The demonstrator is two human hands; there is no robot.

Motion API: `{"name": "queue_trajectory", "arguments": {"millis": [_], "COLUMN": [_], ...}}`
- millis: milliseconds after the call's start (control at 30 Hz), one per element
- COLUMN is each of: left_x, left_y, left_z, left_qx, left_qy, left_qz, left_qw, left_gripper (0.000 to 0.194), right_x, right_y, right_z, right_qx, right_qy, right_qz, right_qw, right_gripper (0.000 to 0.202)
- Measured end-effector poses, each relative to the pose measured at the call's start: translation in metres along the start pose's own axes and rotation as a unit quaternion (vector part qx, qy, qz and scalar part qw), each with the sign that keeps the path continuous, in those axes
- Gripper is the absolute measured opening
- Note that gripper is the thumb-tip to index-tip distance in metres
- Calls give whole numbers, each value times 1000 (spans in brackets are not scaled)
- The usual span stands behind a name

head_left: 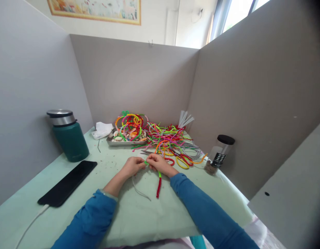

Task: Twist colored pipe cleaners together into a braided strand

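Pinching is seen in the head view, where a small green piece (146, 162) is held between the closed fingertips of the left hand (134, 166) and the right hand (158, 163), nearer the wearer than the metal tray (127, 143). A red-and-green fuzzy strip (159, 186) and a thin grey cord (140, 192) are seen farther toward the wearer from the tray; whether either is gripped cannot be told. Shells and colourful loops (131, 124) are held in the tray. To its right, fuzzy stems (166, 136) are heaped; well to its left, a green bottle (71, 141) is stood upright
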State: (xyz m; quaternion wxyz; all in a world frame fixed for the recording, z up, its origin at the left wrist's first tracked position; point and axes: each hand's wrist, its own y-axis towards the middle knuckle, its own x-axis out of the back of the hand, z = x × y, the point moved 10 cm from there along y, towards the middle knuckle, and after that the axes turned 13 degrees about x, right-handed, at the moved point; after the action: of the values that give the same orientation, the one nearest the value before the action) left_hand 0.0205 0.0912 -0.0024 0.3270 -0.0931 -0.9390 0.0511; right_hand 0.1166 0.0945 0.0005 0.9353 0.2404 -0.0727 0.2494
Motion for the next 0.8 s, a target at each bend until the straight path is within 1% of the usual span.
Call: {"name": "queue_trajectory", "arguments": {"millis": [200,367,800], "left_x": [2,3,2], "left_y": [-2,-2,0], "left_z": [-3,-3,2], "left_qx": [-12,-13,5], "left_qy": [14,20,13], "left_qz": [-4,-6,-3], "left_qw": [1000,1000,1000], "left_gripper": [47,48,55], "right_x": [0,0,-2], "right_y": [0,-1,0], "right_z": [1,3,1], "right_qx": [1,-4,5], "right_qy": [2,3,0], "right_qz": [-2,-2,9], "right_qw": [1000,1000,1000], "right_gripper": [16,18,13]}}
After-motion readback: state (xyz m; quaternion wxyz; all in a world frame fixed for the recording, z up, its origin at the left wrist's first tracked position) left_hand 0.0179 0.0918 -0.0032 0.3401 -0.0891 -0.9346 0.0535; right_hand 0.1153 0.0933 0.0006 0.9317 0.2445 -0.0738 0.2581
